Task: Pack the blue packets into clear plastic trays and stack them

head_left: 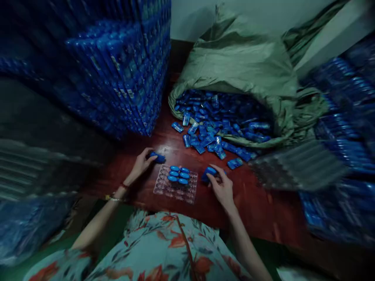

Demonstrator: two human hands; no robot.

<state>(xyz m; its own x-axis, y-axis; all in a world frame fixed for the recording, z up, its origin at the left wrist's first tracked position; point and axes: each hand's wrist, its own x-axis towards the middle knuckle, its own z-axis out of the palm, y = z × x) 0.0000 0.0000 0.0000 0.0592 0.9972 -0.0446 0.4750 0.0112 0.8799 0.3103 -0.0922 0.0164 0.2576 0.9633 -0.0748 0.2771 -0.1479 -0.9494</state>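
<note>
— Two hands are busy on the dark red shiny tabletop (263, 218). What do they hold?

— The left hand (141, 164) has its fingers curled tight around a small blue rounded plastic piece (158, 158). The right hand (222, 186) pinches another small blue plastic piece (209, 172) with its fingertips.

— Where is the tray?

— The clear plastic tray with little round pockets (175, 189) lies flat between both hands, near the front edge of the tabletop. The left hand's piece is just past the tray's far left corner. The right hand's piece is just beside the tray's right side.

— Is anything in the tray?

— Yes, a few blue pieces (178, 174) sit in two short rows in the pockets at the far side. The other pockets look bare.

— What is behind?

— A big green woven sack (240, 62) lies open toward the back edge. Lots of loose blue pieces (216, 128) spill out of it onto the tabletop. A tall stack of filled blue trays (123, 70) stands at the back left corner. More blue stacks (345, 128) are at the right edge, but they look blurry.
</note>
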